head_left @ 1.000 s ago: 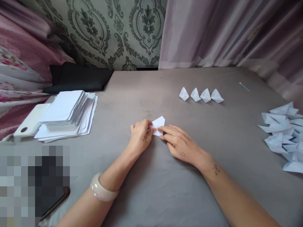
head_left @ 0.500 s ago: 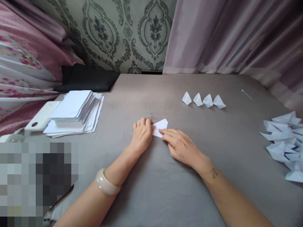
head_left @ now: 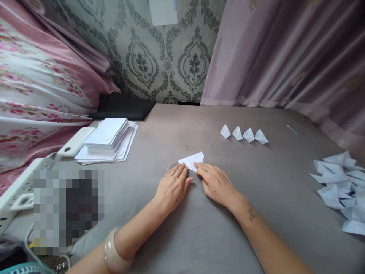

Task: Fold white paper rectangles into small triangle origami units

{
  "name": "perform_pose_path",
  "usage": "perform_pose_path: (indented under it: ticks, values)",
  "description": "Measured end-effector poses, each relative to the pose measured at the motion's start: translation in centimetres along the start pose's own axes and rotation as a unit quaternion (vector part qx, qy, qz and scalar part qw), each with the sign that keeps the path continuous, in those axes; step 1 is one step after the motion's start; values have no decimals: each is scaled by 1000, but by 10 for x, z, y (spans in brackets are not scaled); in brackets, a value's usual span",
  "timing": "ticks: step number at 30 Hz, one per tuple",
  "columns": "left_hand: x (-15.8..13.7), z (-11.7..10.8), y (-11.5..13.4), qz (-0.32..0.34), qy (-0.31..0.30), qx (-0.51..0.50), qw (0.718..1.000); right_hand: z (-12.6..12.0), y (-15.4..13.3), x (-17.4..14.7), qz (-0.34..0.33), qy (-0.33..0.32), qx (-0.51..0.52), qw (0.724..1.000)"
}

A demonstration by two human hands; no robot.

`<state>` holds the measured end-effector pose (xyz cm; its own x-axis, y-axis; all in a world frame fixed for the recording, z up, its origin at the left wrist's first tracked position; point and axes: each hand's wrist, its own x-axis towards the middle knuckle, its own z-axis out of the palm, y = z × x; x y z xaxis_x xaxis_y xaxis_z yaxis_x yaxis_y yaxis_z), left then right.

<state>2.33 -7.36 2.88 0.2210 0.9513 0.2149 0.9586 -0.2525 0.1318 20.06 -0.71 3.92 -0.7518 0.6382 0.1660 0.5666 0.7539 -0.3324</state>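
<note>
A small folded sheet of white paper point(head_left: 191, 158) lies on the grey cloth in front of me, with slanted edges and one blunt corner at the upper right. My left hand point(head_left: 173, 186) lies palm down, its fingers stretched out and their tips on the paper's near left edge; the thumb stands apart to the right. From the right, my right hand point(head_left: 214, 183) rests its fingertips on the lower right part of the paper, fingers extended and back of the hand up. Its thumb is mostly hidden.
Several folded paper pieces point(head_left: 248, 135) stand in a row at the back. More folded white paper shapes point(head_left: 333, 186) are heaped at the right. A stack of white sheets point(head_left: 105, 133) lies at the left, near a power strip point(head_left: 28, 182) and a black folded item point(head_left: 124, 106).
My left hand has drawn back from the paper's left end and flattened, uncovering more of it. My right hand stays on the paper. The camera view has tilted up and shifted left.
</note>
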Motion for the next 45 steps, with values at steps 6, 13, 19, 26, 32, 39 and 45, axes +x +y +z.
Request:
perform_pose_path:
  ticks: [6,13,19,26,32,39,45]
  values:
    - [7,5,-1,-21,30,38,999,5,-28,1,43,4,-59,997]
    - [45,-4,-16,54,-15,-51,997,9,-44,2,81,24,-73,994]
    - [43,6,-15,54,1,-100,993,6,-6,1,55,48,66,995]
    - [40,4,-11,24,5,-159,987,11,14,6,44,86,99,990]
    - [38,5,-8,6,8,-154,988,9,17,8,79,100,56,990]
    - [35,1,-2,72,-35,-54,995,-6,22,26,105,49,6,993]
    - [28,6,2,91,-20,11,996,2,38,32,94,61,33,993]
